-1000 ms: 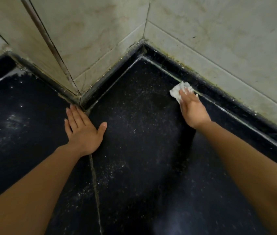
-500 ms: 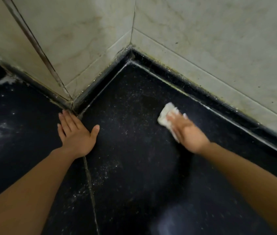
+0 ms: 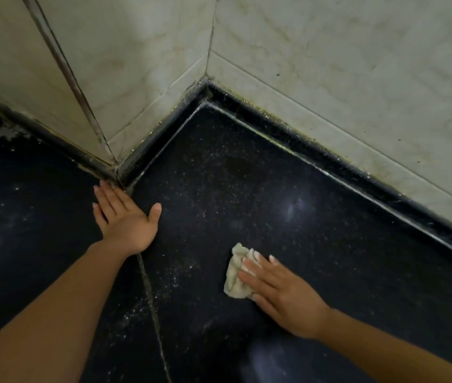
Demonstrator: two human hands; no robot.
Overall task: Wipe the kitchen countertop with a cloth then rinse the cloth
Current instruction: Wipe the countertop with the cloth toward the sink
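The right hand [image 3: 283,295] presses flat, fingers straight, on the crumpled pale cloth [image 3: 236,275] on the black countertop [image 3: 247,189]; the left hand [image 3: 125,217] rests open, palm down, near the tiled wall corner [image 3: 208,78]

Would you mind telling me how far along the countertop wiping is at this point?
Done: the dark stretch of countertop beyond the right hand looks mostly free of specks. In hand: its straight fingers press the cloth onto the countertop; the left hand rests flat. Left: white specks by the seam, then the rinse.
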